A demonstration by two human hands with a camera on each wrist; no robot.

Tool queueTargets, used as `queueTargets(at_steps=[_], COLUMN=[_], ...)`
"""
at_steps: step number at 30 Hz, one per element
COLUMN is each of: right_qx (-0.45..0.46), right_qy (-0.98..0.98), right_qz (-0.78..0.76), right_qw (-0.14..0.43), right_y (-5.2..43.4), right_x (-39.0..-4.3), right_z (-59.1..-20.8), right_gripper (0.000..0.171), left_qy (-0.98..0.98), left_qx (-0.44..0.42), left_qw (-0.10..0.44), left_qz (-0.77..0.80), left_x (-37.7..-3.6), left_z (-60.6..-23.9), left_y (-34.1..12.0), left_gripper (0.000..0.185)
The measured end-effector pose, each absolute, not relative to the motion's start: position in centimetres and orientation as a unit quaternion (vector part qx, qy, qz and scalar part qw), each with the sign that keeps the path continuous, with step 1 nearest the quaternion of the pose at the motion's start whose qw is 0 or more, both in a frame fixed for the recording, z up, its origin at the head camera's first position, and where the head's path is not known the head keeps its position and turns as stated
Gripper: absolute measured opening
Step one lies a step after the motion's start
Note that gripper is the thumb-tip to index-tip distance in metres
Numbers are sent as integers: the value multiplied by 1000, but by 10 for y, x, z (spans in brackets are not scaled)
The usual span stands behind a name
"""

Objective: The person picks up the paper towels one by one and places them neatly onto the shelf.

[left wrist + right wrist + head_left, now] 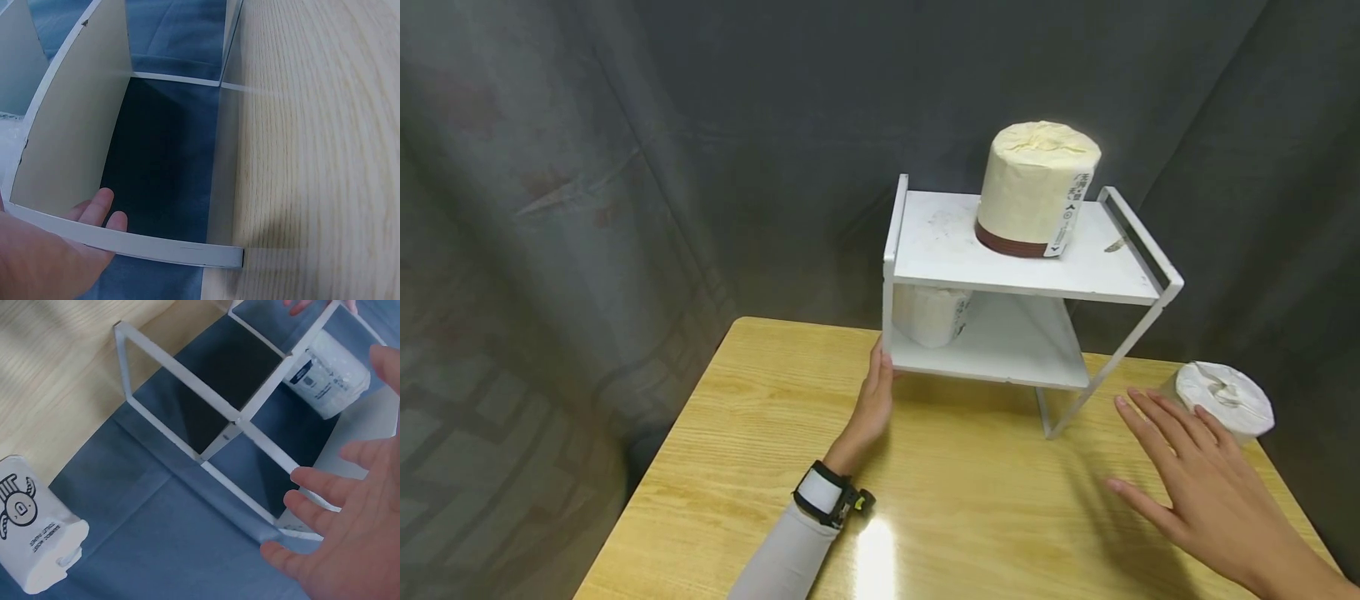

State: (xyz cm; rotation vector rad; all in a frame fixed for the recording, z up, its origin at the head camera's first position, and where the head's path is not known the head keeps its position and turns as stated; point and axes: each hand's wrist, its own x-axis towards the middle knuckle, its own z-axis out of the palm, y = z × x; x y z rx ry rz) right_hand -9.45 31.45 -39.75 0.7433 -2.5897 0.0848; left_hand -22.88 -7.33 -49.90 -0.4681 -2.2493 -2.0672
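Observation:
A white two-tier rack (1000, 358) stands on the wooden table. My left hand (874, 396) grips its left front post near the lower shelf; in the left wrist view the fingers (100, 206) bend behind the post. On the top shelf a cream-wrapped toilet roll (1037, 192) with a brown base band stands upright. A white-wrapped toilet roll (932, 317) sits at the left of the lower shelf, partly hidden by post and top shelf. My right hand (1210, 479) hovers with spread fingers, holding nothing, right of the rack. Just beyond it is another white toilet roll (1225, 400), partly covered by its fingers.
The wooden table (760, 408) reaches its right edge close beyond the loose roll. Dark grey cloth (775, 150) hangs behind and at both sides. The rack's raised side rails (1142, 237) border the top shelf.

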Motion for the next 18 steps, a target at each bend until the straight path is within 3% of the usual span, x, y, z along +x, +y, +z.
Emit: queueTargets(at_steps=[18], right_qx=[251], right_qy=[-937], right_qz=[24], right_qw=[242], right_y=[329], right_x=[-96], right_z=[-399], right_gripper=[97], left_qy=[-732], left_qx=[-145], left_qw=[24], left_qz=[-666], left_x=[-228], left_z=[-498], left_y=[-73], left_gripper=[61])
